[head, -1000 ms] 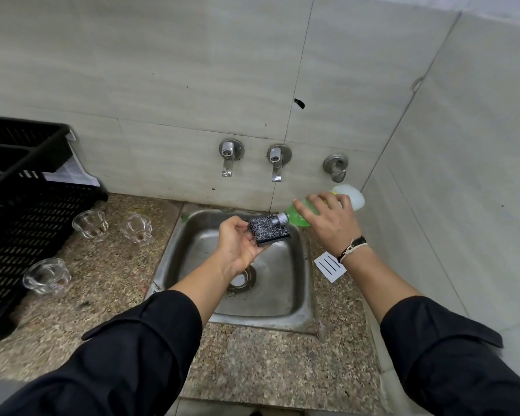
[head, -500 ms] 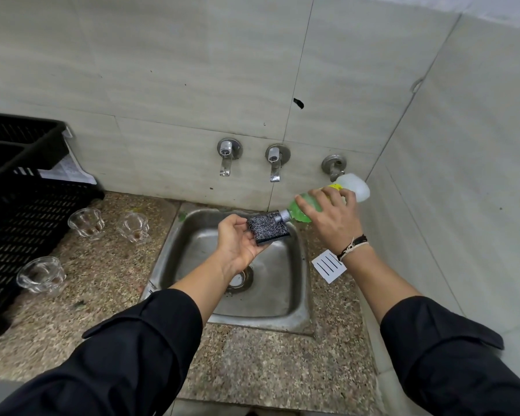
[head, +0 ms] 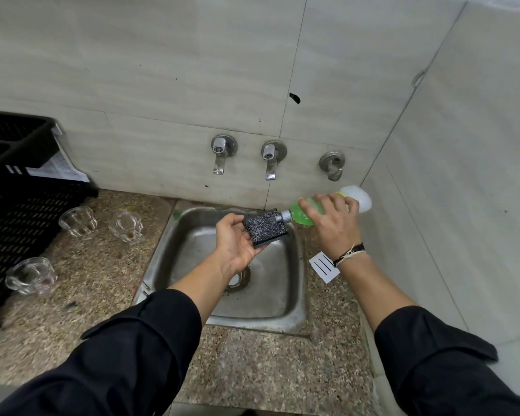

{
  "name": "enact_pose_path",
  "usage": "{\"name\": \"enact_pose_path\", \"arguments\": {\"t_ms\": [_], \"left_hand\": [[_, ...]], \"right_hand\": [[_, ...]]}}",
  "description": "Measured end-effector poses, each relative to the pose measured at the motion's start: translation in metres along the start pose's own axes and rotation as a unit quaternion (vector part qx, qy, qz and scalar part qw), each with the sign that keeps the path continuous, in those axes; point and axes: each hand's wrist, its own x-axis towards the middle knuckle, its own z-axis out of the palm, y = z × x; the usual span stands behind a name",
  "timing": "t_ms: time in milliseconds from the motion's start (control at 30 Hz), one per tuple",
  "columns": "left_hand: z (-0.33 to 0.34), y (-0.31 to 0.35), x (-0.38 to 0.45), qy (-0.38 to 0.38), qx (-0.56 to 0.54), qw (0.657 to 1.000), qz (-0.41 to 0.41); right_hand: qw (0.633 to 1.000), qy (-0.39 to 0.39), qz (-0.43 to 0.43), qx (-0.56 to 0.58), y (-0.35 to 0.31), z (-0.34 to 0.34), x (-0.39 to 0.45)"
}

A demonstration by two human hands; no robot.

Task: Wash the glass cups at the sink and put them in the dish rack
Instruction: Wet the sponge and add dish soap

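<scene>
While the left hand (head: pixel 233 244) cups a dark scouring sponge (head: pixel 263 227) in its curled fingers over the steel sink (head: pixel 294 318), the right hand (head: pixel 332 223) grips a tipped bottle of green soap (head: pixel 305 213), whose grey nozzle touches the sponge's edge. Whether liquid is coming out is too small to tell. Three glass cups (head: pixel 78 221) (head: pixel 126 226) (head: pixel 30 276) stand on the speckled counter (head: pixel 252 364) left of the sink, beside the black dish rack (head: pixel 9 211).
</scene>
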Motion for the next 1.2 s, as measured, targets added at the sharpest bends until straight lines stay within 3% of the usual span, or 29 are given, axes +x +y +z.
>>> {"name": "enact_pose_path", "arguments": {"t_ms": [333,533,633,733,767,867,1000,1200], "left_hand": [[0.012,0.002,0.003,-0.004,-0.013,1.000,0.001],[0.003,0.009,0.010,-0.013,-0.028,1.000,0.001],[-0.001,0.014,0.008,-0.014,-0.036,0.999,0.005],[-0.008,0.017,0.008,-0.009,-0.038,0.999,0.004],[-0.010,0.018,0.008,-0.004,-0.036,0.999,0.005],[-0.017,0.020,0.008,0.002,-0.026,1.000,0.009],[-0.028,0.019,0.008,0.006,-0.012,1.000,0.008],[-0.041,0.019,0.003,0.010,-0.010,1.000,0.004]], "right_hand": [[1.000,0.029,-0.003,0.009,0.002,0.010,0.005],[0.982,-0.073,0.136,0.113,0.008,0.016,0.006],[0.923,-0.086,0.265,0.264,0.012,0.031,0.005],[0.789,-0.063,0.454,0.410,0.019,0.049,0.003],[0.761,-0.055,0.493,0.419,0.023,0.055,0.004],[0.727,-0.041,0.559,0.396,0.037,0.070,0.012],[0.736,-0.043,0.587,0.335,0.050,0.092,0.024],[0.758,-0.111,0.575,0.286,0.057,0.119,0.024]]}}
